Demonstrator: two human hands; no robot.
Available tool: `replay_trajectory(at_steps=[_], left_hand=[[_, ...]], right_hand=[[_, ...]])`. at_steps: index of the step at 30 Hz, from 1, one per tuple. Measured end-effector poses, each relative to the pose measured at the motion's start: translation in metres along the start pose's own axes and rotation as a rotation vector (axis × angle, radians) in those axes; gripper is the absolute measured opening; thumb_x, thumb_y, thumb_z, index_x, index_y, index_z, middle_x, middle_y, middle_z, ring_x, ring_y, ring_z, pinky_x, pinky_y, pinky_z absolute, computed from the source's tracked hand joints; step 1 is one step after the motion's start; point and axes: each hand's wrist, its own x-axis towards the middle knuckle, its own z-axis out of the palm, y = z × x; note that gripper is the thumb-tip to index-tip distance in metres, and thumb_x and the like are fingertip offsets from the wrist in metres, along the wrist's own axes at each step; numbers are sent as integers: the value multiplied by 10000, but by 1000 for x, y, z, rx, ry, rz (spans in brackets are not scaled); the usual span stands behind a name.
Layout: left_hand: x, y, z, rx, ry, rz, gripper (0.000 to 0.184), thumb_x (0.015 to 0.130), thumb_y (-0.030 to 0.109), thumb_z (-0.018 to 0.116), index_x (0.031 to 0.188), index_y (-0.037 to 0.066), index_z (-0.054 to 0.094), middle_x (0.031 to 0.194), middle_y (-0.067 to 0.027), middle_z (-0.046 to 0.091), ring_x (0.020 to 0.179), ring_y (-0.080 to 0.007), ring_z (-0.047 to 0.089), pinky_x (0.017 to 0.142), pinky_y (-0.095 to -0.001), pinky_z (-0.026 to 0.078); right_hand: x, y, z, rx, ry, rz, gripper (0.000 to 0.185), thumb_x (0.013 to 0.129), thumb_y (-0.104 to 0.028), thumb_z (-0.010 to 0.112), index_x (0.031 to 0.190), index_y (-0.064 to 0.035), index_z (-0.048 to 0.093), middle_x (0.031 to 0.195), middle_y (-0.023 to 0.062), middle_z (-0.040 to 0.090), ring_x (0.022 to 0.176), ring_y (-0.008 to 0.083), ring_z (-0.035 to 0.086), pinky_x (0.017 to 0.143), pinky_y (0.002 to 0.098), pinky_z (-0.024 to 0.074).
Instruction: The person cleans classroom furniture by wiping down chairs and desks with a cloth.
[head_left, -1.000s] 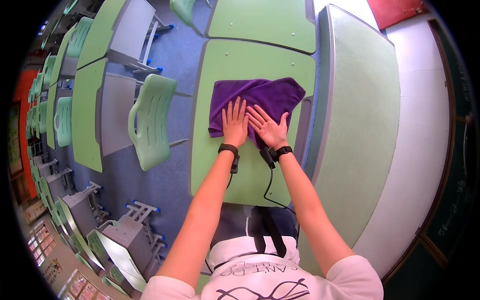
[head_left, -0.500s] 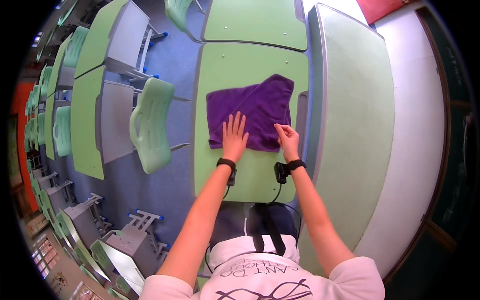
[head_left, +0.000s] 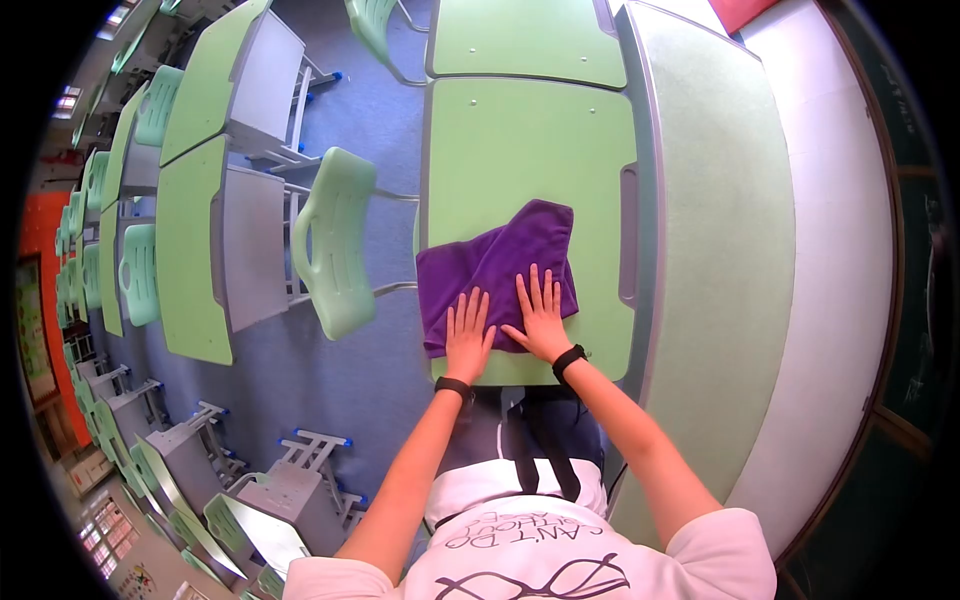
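One purple cloth (head_left: 500, 265), folded unevenly, lies at the centre of the frame on the green counter (head_left: 530, 150). Left hand (head_left: 467, 335): fingers slightly spread, flat on cloth. Right hand (head_left: 540, 318): fingers spread, palm down on cloth.

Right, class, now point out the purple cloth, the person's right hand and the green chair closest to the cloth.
Purple cloth (head_left: 492, 268), head view: near its middle.
Right hand (head_left: 544, 326), head view: back of the hand.
Green chair (head_left: 343, 245), head view: backrest.
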Motion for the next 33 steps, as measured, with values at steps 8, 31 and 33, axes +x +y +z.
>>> replay_trajectory(at_steps=[8, 31, 33], left_hand=[[61, -40, -11, 46, 75, 102, 717, 939, 344, 515, 1537, 117, 192, 1608, -86, 137, 1483, -302, 107, 1189, -484, 77], [-34, -3, 43, -32, -30, 129, 1097, 770, 646, 626, 1531, 37, 122, 1594, -195, 78, 1472, -403, 31, 1149, -594, 41], [-45, 11, 53, 92, -98, 122, 1160, 717, 625, 694, 1531, 37, 113, 1595, -195, 72, 1476, -399, 18, 1154, -589, 33]], right_hand=[[45, -6, 22, -91, 93, 74, 968, 832, -475, 657, 1545, -86, 129, 1608, 180, 3, 1462, 444, 7, 1159, 570, 48], [-41, 17, 16, -208, -13, -191, 881, 831, -424, 661, 1532, -129, 216, 1607, 127, 112, 1472, 375, 90, 1176, 520, 99], [-60, 28, 13, -191, -32, -207, 862, 843, -416, 650, 1534, -142, 214, 1609, 113, 119, 1474, 364, 96, 1178, 515, 99]])
